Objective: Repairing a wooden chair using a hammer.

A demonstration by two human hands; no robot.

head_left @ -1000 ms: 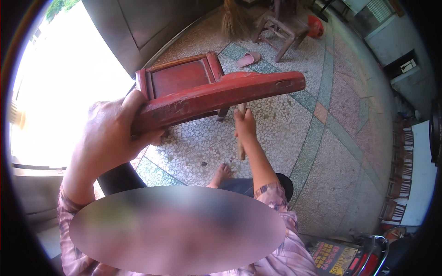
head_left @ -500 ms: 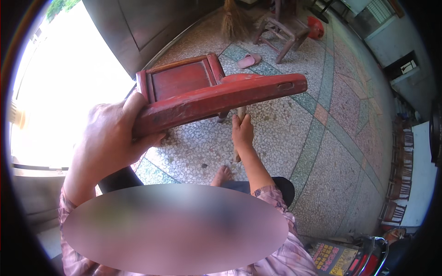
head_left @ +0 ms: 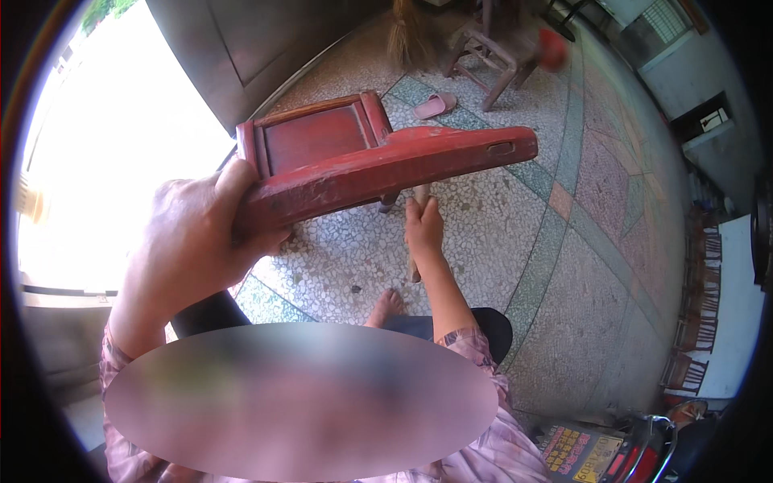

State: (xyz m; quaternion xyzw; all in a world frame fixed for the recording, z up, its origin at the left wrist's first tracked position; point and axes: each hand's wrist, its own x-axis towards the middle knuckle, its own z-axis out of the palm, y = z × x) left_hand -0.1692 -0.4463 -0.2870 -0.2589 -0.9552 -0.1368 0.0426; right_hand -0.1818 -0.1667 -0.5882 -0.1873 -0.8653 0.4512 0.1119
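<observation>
A red-painted wooden furniture part (head_left: 386,167) is held up in front of me: a long thick beam, worn along its edges, with a slot near its right end and a framed panel (head_left: 314,139) joined behind it. My left hand (head_left: 197,229) is closed round the beam's left end, thumb on top and fingers underneath. Below and behind the beam, my right hand (head_left: 424,224) grips a pale wooden handle (head_left: 415,270), which runs upward; its top end is hidden by the beam. A small dark knob (head_left: 388,203) shows just under the beam, left of the handle.
A wooden stool (head_left: 495,60), a straw broom (head_left: 409,36) and a pink slipper (head_left: 436,105) are on the patterned stone floor ahead. A dark door panel (head_left: 233,48) borders the bright doorway at left. Parked at lower right is a motorbike (head_left: 644,451); chairs (head_left: 696,322) line the right side.
</observation>
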